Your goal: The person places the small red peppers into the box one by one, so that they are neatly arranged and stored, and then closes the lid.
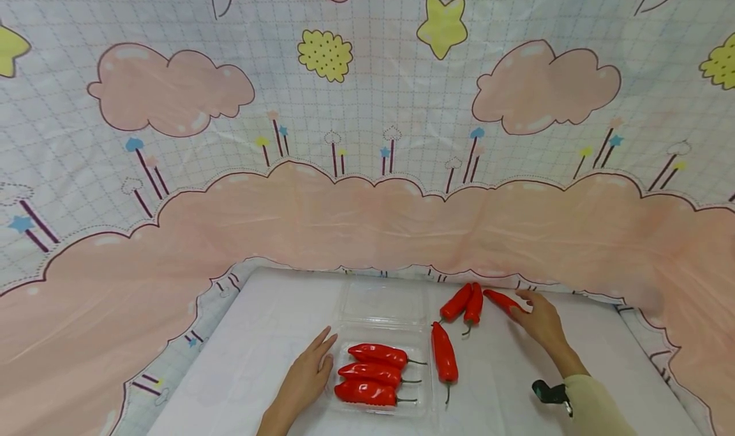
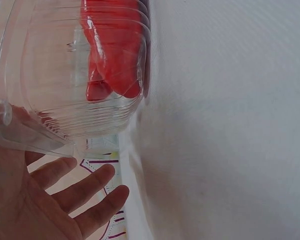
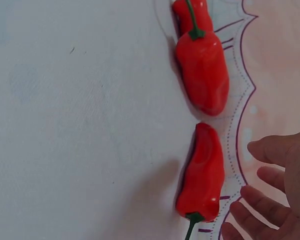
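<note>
Presently, 7 red peppers are counted on the surface (image 1: 258,321). Judged as done: 3 packed peppers (image 1: 370,375), laid side by side inside the clear container (image 1: 413,413), stems pointed right; bare room is seen beyond the row. Judged as left: 4 loose peppers, comprising 1 single pepper (image 1: 445,353) set just beside the container's right side, 2 paired peppers (image 1: 473,305) set together farther off, and 1 outer pepper (image 1: 502,300) by the right hand (image 1: 540,321). Lid (image 1: 383,302): folded back, not closed. Right hand: fingers parted, no grip shown; contact with the pepper cannot be told. Left hand (image 1: 310,371): spread beside the container's left side, nothing held.
</note>
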